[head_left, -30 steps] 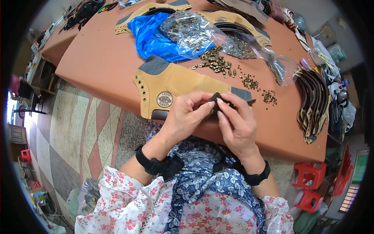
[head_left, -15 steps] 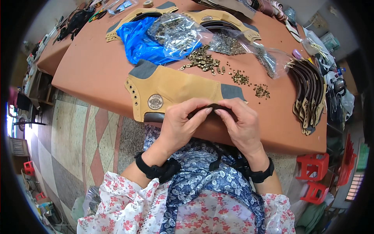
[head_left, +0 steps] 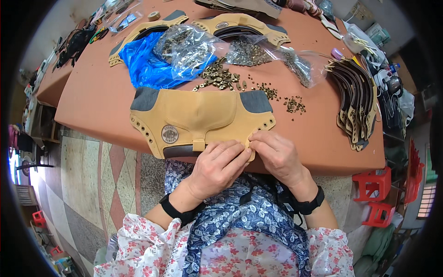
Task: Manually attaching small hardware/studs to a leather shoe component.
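A tan shoe upper (head_left: 184, 110) with grey end patches and a round dark emblem lies spread at the near edge of the table. Dark metal eyelets run along its left edge, and a few show along its right edge. My left hand (head_left: 216, 167) has its fingertips closed on the near right flap of the upper. Right beside them, my right hand (head_left: 279, 158) pinches the same flap's edge. Whether a small metal part sits between the fingertips is hidden. Just beyond the upper lie brass-coloured lace hooks (head_left: 220, 77) and small eyelet-like metal pieces (head_left: 294, 105).
Clear bags of metal fittings (head_left: 187, 51) rest against a blue plastic bag (head_left: 143, 62) farther back. More tan uppers (head_left: 249, 21) lie behind them. A nested stack of uppers (head_left: 353, 99) stands at the right. Red stools (head_left: 372, 183) are on the floor at right.
The upper's near right part, earlier bent up with its dark underside between my fingers, now lies tan side up with its right eyelets showing. My hands have shifted lower, still close together.
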`<state>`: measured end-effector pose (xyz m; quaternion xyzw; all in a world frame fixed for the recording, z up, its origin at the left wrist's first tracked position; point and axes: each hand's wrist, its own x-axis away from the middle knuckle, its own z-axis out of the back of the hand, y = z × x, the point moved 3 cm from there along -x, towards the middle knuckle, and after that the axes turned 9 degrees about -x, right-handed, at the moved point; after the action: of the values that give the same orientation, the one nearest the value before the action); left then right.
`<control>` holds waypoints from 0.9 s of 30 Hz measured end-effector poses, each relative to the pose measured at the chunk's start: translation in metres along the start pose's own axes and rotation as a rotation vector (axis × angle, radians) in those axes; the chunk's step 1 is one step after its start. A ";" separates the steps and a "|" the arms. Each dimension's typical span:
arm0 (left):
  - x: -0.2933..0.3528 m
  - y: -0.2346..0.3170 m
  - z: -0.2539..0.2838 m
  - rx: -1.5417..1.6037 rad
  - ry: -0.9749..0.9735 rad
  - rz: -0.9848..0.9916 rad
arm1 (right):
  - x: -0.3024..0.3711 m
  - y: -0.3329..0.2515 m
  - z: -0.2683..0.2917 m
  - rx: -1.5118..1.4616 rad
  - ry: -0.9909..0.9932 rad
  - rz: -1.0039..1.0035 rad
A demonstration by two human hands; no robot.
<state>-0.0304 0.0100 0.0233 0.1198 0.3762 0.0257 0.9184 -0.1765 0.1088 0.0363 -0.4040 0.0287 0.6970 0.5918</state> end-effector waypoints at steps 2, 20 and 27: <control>0.001 0.000 0.001 -0.009 -0.044 -0.012 | 0.002 0.000 0.000 0.017 0.008 -0.008; 0.008 -0.007 0.002 -0.041 -0.225 -0.077 | -0.005 0.006 0.019 -0.174 -0.101 -0.300; 0.007 -0.008 0.003 -0.020 -0.247 -0.080 | -0.069 0.026 0.037 -0.116 -0.314 -0.470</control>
<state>-0.0237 0.0025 0.0185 0.0976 0.2646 -0.0223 0.9592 -0.2203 0.0648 0.0910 -0.3200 -0.1974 0.5951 0.7103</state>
